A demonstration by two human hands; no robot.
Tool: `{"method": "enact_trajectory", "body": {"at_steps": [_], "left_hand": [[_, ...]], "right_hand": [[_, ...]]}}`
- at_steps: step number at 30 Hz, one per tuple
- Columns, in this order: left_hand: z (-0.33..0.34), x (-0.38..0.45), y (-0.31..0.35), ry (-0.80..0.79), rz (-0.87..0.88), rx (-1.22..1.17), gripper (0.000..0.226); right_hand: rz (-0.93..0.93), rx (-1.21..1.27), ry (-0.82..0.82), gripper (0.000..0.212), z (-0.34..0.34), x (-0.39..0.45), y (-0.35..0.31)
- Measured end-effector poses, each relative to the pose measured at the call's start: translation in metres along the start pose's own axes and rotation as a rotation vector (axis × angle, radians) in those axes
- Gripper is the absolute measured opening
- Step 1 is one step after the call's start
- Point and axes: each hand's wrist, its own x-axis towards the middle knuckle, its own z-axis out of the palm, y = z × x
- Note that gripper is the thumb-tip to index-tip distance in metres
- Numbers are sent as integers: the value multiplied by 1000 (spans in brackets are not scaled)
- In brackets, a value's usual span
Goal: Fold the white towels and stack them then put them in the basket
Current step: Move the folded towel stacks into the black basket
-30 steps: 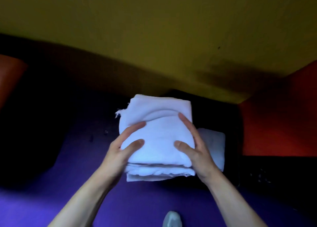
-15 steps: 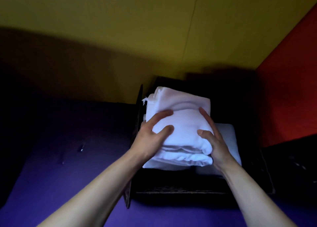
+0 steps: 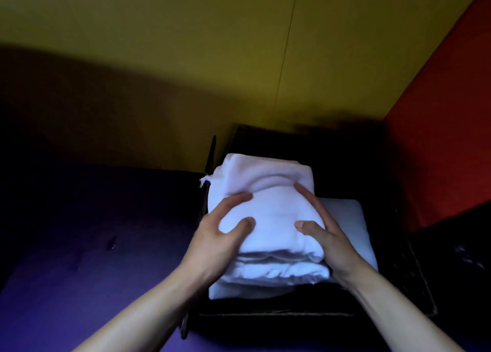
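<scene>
Presently, the stack of folded white towels [image 3: 268, 219] is held over the dark basket [image 3: 276, 317], its lower layers at or just below the rim, and partly over another folded white towel [image 3: 348, 227] already lying inside toward the basket's right side. Whether the stack's underside touches that towel cannot be told. The left hand [image 3: 220, 237] is clamped on the stack's left flank, thumb and forefinger curled onto the top layer; the right hand [image 3: 321, 234] grips the right flank likewise, its lower fingers hidden beneath the cloth.

Judgement: the step in hand is lowering the stack into the basket. The stack should be kept level and squeezed evenly from both sides so that the layers do not slide apart. The frayed corner [image 3: 206, 181] overhangs the basket's left wall and may catch; a slight shift toward the basket's middle is advised. Release should be made only once the stack is fully supported from below, fingers drawn out sideways.

The basket stands on a purple surface [image 3: 79, 285], against a yellow wall [image 3: 239, 59].
</scene>
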Motion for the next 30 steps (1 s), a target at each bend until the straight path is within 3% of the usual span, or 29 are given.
{"method": "enact_trajectory", "body": {"at_steps": [11,16,19,22,24,26,29,30], "left_hand": [[5,7,-5,-2,-117,35,42],[11,32,-26,-31,-99,103,41],[13,46,-59,-154,-165,373,57],[31,53,-94,-318,-310,708,79],[44,55,-106,-231,-306,758,74],[54,57,-104,-82,-282,745,60],[58,52,-98,-119,-197,1071,61],[57,50,-104,-170,-158,1211,64]], "right_hand": [[171,21,27,57,4,5,6],[97,-104,35,60,-8,32,35],[79,-457,-10,66,-12,41,66],[214,-976,-211,79,-6,45,104],[288,-1115,-235,84,0,44,114],[218,-1283,-167,82,6,42,112],[-70,-1552,-57,79,8,39,108],[-61,-1581,-99,79,7,39,107]]}}
